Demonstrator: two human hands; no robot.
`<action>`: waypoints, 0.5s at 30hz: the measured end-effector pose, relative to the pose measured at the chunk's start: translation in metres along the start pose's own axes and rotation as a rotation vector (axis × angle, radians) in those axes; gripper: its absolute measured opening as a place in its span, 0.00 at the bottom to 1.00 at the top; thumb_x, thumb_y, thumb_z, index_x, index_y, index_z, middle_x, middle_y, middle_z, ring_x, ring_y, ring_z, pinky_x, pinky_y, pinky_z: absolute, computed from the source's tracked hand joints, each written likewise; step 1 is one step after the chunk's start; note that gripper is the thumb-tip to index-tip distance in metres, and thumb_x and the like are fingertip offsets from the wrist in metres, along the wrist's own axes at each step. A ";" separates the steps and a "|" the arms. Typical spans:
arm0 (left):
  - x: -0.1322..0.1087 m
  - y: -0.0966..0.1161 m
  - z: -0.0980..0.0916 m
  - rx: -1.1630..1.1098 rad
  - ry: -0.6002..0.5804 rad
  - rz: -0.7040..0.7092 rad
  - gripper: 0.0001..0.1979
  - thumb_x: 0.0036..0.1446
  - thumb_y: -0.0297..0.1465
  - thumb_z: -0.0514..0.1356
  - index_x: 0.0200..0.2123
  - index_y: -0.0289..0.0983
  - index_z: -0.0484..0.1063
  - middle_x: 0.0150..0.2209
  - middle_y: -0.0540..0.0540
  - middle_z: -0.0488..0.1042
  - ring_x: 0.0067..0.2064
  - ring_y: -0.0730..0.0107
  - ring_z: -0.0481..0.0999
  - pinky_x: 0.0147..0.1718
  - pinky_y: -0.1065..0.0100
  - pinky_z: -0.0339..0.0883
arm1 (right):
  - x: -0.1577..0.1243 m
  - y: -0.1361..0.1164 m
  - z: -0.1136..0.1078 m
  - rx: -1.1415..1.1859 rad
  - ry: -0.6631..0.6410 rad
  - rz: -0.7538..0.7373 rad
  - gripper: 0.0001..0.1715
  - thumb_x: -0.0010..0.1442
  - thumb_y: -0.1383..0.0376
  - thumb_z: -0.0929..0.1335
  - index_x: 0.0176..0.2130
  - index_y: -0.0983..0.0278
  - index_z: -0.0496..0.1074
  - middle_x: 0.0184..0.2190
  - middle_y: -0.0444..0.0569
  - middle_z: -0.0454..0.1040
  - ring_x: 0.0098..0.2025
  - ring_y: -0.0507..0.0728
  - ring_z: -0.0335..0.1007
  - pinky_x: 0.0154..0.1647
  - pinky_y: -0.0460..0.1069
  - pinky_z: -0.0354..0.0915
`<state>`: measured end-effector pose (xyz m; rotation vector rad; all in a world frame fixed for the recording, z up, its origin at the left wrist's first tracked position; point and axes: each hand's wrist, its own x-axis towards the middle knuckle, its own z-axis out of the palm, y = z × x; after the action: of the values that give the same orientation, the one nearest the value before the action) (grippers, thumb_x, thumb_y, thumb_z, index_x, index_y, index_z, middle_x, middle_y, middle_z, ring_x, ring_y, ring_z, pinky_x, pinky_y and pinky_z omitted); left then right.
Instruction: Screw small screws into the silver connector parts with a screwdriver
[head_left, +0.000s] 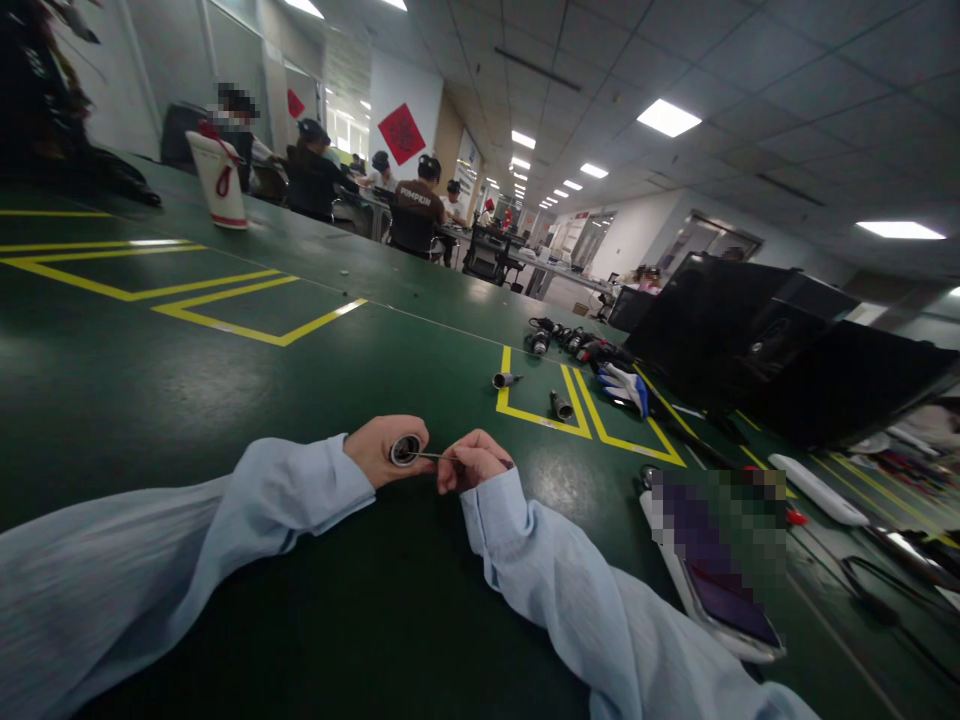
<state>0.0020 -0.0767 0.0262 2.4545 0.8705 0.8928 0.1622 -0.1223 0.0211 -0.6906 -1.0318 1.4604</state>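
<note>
My left hand (370,448) is closed around a round metal connector (405,451), its open end facing me and a dark inside showing. Close beside it, my right hand (475,460) pinches a thin metal tool (430,456) that looks like a slim shaft. The shaft's far end reaches the connector's mouth; whether it sits inside or only against the rim, I cannot tell. Two similar metal connector pieces, one (504,380) at the left and one (560,405) at the right, lie beyond my hands by a yellow-taped outline (544,424).
Farther right are dark cabled connectors (540,340), a white-blue glove (624,388) and black monitors (780,340). A phone (731,590) lies near my right forearm, with cables beyond. A white cup (219,180) stands far left on the green table (300,400). Several people sit behind.
</note>
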 end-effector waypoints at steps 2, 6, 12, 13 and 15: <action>0.000 0.000 0.000 -0.015 0.005 0.000 0.11 0.47 0.35 0.58 0.22 0.36 0.61 0.21 0.53 0.63 0.24 0.77 0.62 0.23 0.74 0.57 | 0.000 0.002 0.000 0.021 -0.007 -0.013 0.04 0.41 0.67 0.65 0.21 0.64 0.62 0.14 0.42 0.71 0.14 0.49 0.63 0.17 0.44 0.57; 0.001 0.000 0.000 -0.013 0.012 0.004 0.10 0.48 0.34 0.57 0.22 0.35 0.61 0.21 0.53 0.63 0.24 0.77 0.63 0.23 0.75 0.57 | -0.002 0.003 0.003 -0.060 0.040 -0.061 0.04 0.43 0.68 0.65 0.21 0.65 0.63 0.14 0.40 0.71 0.14 0.47 0.63 0.16 0.42 0.56; 0.001 0.001 0.000 0.076 0.030 0.012 0.07 0.48 0.31 0.55 0.22 0.35 0.61 0.21 0.53 0.62 0.23 0.77 0.62 0.23 0.75 0.56 | -0.004 0.003 0.005 -0.168 0.048 -0.109 0.05 0.46 0.68 0.65 0.21 0.65 0.65 0.14 0.40 0.71 0.15 0.47 0.63 0.17 0.42 0.58; 0.001 0.001 0.000 0.076 0.034 0.012 0.07 0.48 0.31 0.55 0.22 0.35 0.61 0.21 0.53 0.62 0.23 0.77 0.62 0.23 0.74 0.56 | -0.004 0.003 0.004 -0.148 0.034 -0.092 0.04 0.46 0.68 0.65 0.21 0.65 0.65 0.15 0.40 0.71 0.15 0.47 0.63 0.17 0.42 0.58; 0.000 0.001 0.000 0.062 0.043 0.010 0.07 0.48 0.31 0.55 0.21 0.35 0.61 0.21 0.53 0.62 0.23 0.77 0.62 0.23 0.74 0.56 | -0.001 0.004 0.002 -0.073 -0.002 -0.058 0.04 0.45 0.68 0.65 0.22 0.65 0.64 0.15 0.41 0.72 0.15 0.47 0.64 0.16 0.42 0.58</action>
<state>0.0025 -0.0777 0.0271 2.5025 0.9149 0.9387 0.1590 -0.1237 0.0178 -0.7052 -1.1024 1.3793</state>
